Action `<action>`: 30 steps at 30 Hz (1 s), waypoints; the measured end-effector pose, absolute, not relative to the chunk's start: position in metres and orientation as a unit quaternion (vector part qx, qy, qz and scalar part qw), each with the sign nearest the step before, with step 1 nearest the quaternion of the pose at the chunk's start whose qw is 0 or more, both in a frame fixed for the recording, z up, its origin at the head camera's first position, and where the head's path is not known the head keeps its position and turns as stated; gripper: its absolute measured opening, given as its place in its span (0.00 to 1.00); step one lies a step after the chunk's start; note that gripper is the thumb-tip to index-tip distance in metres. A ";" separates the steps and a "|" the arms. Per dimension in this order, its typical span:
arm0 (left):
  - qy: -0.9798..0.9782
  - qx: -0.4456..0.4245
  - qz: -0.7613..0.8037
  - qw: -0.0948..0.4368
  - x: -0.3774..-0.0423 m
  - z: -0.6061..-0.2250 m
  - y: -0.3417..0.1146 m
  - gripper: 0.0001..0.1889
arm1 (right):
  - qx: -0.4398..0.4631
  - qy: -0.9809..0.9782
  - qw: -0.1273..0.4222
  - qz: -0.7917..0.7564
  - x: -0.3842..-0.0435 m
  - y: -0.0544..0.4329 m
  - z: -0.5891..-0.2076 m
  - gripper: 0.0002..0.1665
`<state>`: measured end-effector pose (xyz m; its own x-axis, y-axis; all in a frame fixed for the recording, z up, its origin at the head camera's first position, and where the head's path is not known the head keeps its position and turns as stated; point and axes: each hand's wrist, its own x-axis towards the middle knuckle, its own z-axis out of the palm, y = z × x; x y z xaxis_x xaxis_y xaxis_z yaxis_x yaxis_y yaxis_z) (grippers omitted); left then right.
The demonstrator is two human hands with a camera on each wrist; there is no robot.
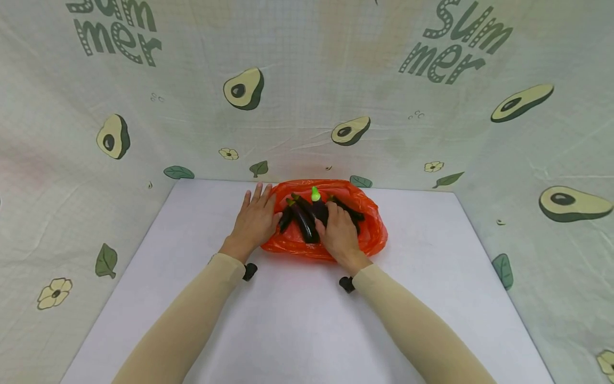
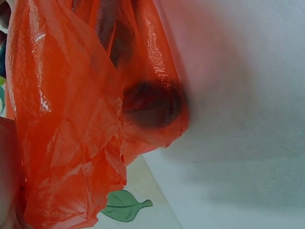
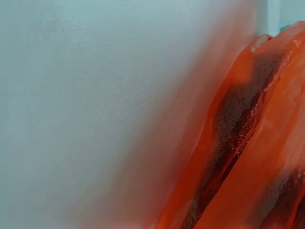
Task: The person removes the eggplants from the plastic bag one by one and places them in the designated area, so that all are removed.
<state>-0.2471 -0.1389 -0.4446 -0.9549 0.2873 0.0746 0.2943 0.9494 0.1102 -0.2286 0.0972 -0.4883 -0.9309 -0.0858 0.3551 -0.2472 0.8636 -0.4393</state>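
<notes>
Though apart, both hands (image 1: 256, 220) knuckles-up.

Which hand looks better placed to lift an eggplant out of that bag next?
Probably the right hand: it grips an eggplant in the open red plastic bag, while the left hand rests, fingers spread, at the bag's left edge.
</notes>
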 end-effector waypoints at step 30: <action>-0.984 -0.161 -0.070 0.036 -0.246 -0.440 -0.137 0.37 | 0.076 -0.829 0.101 0.545 -0.211 0.127 -0.456 0.41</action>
